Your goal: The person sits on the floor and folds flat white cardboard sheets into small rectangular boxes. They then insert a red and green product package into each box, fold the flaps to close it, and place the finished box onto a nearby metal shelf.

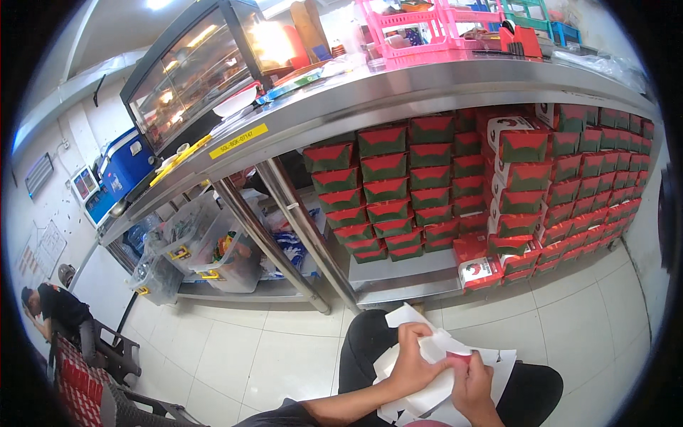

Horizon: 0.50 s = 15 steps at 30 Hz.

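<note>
A white, partly folded cardboard box blank (502, 370) lies over my lap, with a bit of red showing between my hands. My left hand (414, 364) grips its left side, fingers bent over a raised flap. On the other side my right hand (472, 386) pinches the card by the red part. Both thumbs nearly meet in the middle. More white card lies beneath, and I cannot tell how many pieces there are. My black-clad knees (537, 391) show on either side.
Ahead stands a steel table (455, 75); red-and-green boxes (523, 146) are stacked on its lower shelf. Clear plastic bins (231, 260) sit lower left. On top are a glass display cabinet (188, 75) and pink baskets (413, 32). A seated person (60, 313) is far left, behind red packages (75, 377).
</note>
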Each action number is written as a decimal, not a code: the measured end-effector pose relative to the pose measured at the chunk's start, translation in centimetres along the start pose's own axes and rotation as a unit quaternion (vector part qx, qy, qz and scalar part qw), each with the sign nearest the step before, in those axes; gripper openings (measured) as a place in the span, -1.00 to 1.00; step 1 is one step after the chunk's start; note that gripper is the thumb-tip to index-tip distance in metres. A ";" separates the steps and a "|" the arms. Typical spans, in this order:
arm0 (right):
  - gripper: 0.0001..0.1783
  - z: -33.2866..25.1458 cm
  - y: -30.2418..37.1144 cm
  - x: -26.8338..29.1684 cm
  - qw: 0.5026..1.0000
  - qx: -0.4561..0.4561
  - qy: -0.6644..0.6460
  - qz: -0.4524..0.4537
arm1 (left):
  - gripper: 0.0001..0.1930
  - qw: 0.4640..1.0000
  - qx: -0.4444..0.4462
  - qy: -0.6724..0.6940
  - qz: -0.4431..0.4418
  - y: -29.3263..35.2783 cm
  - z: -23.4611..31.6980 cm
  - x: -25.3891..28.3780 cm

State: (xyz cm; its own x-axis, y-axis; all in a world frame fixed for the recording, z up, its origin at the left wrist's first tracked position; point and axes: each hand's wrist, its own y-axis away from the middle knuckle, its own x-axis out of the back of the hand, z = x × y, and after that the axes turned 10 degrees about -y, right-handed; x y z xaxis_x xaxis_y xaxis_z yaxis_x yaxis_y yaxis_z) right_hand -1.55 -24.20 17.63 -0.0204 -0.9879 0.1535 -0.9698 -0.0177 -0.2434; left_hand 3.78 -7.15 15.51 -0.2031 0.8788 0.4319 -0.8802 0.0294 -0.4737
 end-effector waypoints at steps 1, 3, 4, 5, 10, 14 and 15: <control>-0.77 0.3 0.0 -0.1 1.000 0.005 0.016 0.020 | -0.31 0.998 -0.020 -0.053 -0.020 0.1 0.0 0.3; -0.75 1.9 -0.1 0.1 0.996 0.014 0.057 0.066 | -0.35 0.985 -0.063 -0.147 -0.063 -0.9 1.3 1.3; -0.68 3.1 -0.2 0.7 0.989 0.030 0.105 0.094 | -0.40 0.977 -0.107 -0.177 -0.055 -1.9 1.7 2.4; -0.66 3.1 -0.6 1.3 0.992 0.020 0.050 0.112 | -0.46 0.978 -0.096 -0.183 -0.026 -2.6 1.7 4.1; -0.60 4.6 -2.0 3.4 0.950 -0.050 -0.276 0.140 | -0.54 0.970 0.142 0.184 -0.067 -5.8 -2.7 8.8; -0.61 6.3 -2.0 1.2 0.919 -0.081 -0.371 0.104 | -0.43 0.941 0.034 0.165 -0.295 -2.7 -3.9 7.8; -0.61 6.3 -1.9 0.8 0.921 -0.091 -0.367 0.098 | -0.42 0.879 0.143 0.328 -0.314 -1.5 -3.5 7.3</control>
State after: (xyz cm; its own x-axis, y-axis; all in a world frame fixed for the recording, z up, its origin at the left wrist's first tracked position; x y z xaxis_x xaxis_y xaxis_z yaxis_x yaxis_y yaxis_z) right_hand 1.85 -25.95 12.21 -0.0944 -0.8084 -0.5811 -0.9910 0.1320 -0.0226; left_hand 5.09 0.90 16.67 0.5702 0.8205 -0.0407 -0.8214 0.5684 -0.0478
